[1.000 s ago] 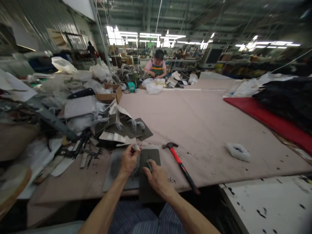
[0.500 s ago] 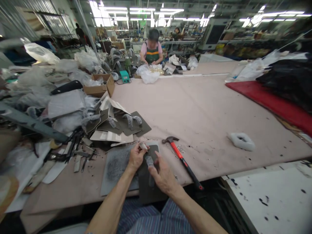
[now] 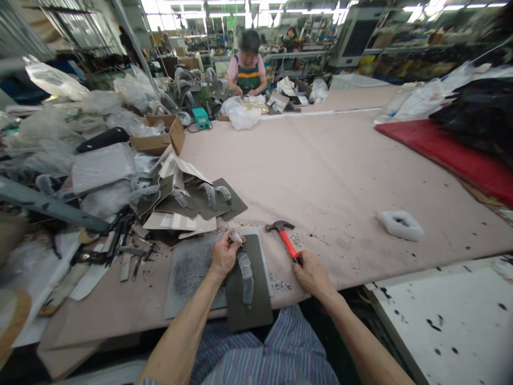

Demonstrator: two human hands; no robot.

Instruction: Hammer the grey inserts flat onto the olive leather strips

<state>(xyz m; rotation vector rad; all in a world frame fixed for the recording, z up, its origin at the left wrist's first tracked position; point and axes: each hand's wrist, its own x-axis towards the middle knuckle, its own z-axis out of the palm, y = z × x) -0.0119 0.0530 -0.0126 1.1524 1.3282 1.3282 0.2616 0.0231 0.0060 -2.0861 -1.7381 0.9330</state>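
My right hand (image 3: 313, 272) is closed around the black grip of a claw hammer (image 3: 289, 244), whose head lies on the table. In my left hand (image 3: 224, 255) is a short whitish cylindrical piece (image 3: 235, 236), pinched upright between thumb and fingers. It stands at the top end of a strap handle wrapped in clear plastic (image 3: 246, 279). That handle lies along a dark olive flat panel (image 3: 258, 299), which rests partly on a grey board (image 3: 186, 256) and overhangs the table's front edge. The cylinder's lower end is hidden by my fingers.
Small metal bits (image 3: 280, 283) are scattered beside the board. Similar panels with wrapped handles (image 3: 224, 200) are stacked behind it. Hand tools (image 3: 124, 240) lie left, near plastic-wrapped goods (image 3: 104, 166). A white foam-like block (image 3: 401, 224) sits right. A person (image 3: 248, 69) works across the table.
My right hand has left the wrapped handle on the panel, moved right and closed on the hammer's grip. My left hand stays at the handle's top end with the whitish cylinder.
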